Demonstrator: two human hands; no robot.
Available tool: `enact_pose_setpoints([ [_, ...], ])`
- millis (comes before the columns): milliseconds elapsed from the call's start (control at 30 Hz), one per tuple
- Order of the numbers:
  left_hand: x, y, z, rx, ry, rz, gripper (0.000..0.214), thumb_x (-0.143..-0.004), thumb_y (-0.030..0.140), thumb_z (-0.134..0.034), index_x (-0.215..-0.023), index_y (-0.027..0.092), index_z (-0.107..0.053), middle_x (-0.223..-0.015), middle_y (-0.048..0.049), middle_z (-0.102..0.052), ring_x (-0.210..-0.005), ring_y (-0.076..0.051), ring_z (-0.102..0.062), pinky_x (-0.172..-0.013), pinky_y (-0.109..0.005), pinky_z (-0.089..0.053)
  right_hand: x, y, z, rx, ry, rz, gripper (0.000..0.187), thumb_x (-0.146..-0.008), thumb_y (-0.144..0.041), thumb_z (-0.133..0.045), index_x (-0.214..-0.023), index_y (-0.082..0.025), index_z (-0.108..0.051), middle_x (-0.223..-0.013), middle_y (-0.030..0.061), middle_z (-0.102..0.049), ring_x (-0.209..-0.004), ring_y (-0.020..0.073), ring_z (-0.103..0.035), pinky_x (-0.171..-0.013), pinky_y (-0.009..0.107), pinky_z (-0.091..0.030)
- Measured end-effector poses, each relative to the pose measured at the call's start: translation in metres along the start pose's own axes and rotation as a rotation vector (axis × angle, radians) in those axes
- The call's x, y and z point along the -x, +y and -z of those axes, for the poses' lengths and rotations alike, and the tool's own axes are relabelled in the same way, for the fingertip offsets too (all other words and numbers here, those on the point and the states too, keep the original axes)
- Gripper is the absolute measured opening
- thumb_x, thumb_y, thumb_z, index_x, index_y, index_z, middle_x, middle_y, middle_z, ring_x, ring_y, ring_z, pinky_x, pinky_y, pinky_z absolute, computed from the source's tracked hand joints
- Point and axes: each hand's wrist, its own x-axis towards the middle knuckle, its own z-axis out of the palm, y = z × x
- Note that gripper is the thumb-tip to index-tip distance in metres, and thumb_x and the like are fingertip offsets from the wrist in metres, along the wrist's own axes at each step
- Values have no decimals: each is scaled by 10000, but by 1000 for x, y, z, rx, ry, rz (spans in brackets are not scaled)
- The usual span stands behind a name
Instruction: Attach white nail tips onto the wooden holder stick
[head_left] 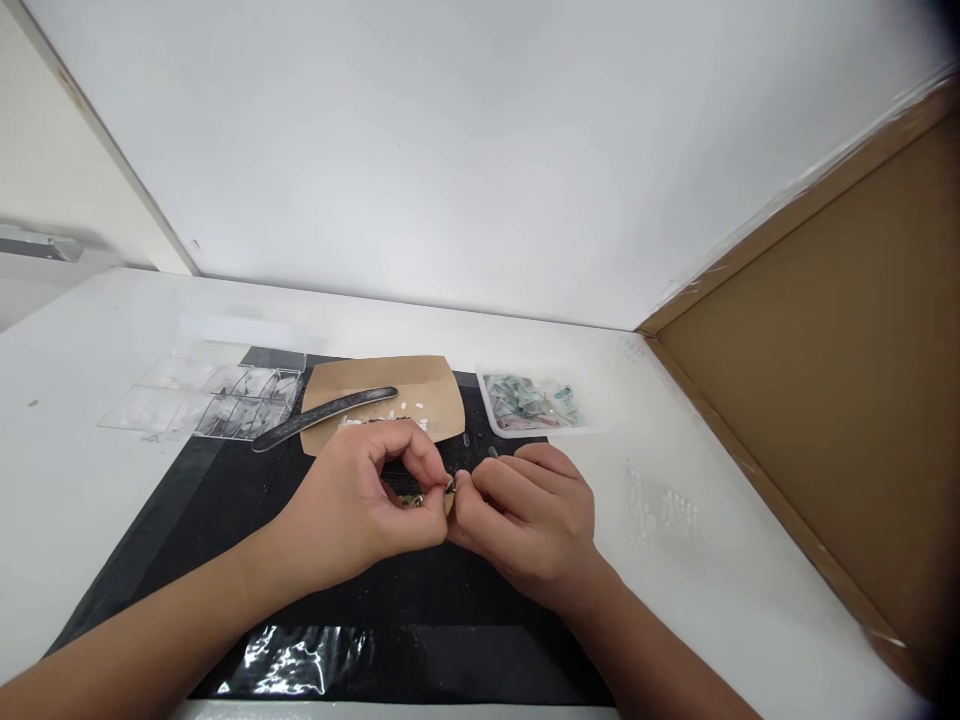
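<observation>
Above the black mat my left hand is closed in a pinch, thumb and forefinger meeting at a tiny, partly shiny piece. My right hand is closed too, its fingertips touching the same spot from the right. Fingers cover most of the piece, so its kind cannot be told. A small grey tip shows just behind the right knuckles; whether the hand holds it is unclear. Beyond the left hand, a curved black nail file lies across a brown paper tray with small white bits.
At the left lies an open clear compartment box with clear, nail-tip-like pieces. A white tub of greenish and clear pieces stands at back right. A white wall rises behind; a brown cardboard panel borders the right.
</observation>
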Motion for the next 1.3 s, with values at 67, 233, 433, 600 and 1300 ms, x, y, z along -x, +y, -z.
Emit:
enact_pose_setpoints([
  [67,0,-1,0,63,-10,35,78,-705,137,-760,-748,158,-699,-706,-5,-684,-597,-112,-656,-448,-135,-498,0,0,1,-11,6,-5,246,-901,-130,-753,-781,-229,-562,-617,-66,-479,-553,103,-388,-605,339,-295],
  [233,-1,-6,1,274,-88,172,152,-715,146,-810,-792,152,-680,-743,2,-681,-514,-103,-644,-422,-188,-590,2,3,0,-43,9,-5,140,-953,-192,-719,-890,-233,-602,-642,-62,-533,-558,105,-436,-617,341,-315],
  [433,-3,-8,6,371,-155,215,143,-776,175,-836,-836,149,-710,-791,-15,-715,-612,-128,-684,-424,-196,-636,3,4,-2,-96,37,-63,157,-900,-135,-714,-908,-240,-597,-621,-69,-546,-555,106,-449,-607,330,-338],
  [600,-5,-12,12,474,-247,240,192,-825,281,-870,-900,142,-760,-823,-51,-758,-664,-145,-723,-414,-151,-609,4,3,-3,-158,64,-119,166,-902,-123,-693,-925,-255,-594,-637,-75,-551,-552,101,-469,-608,321,-353],
  [1300,-12,-16,20,429,-292,318,266,-768,300,-932,-862,149,-734,-813,-25,-699,-709,-136,-685,-428,-150,-606,6,7,-2,-85,-30,33,64,-975,-186,-682,-935,-217,-645,-689,-39,-610,-609,122,-470,-658,332,-388],
])
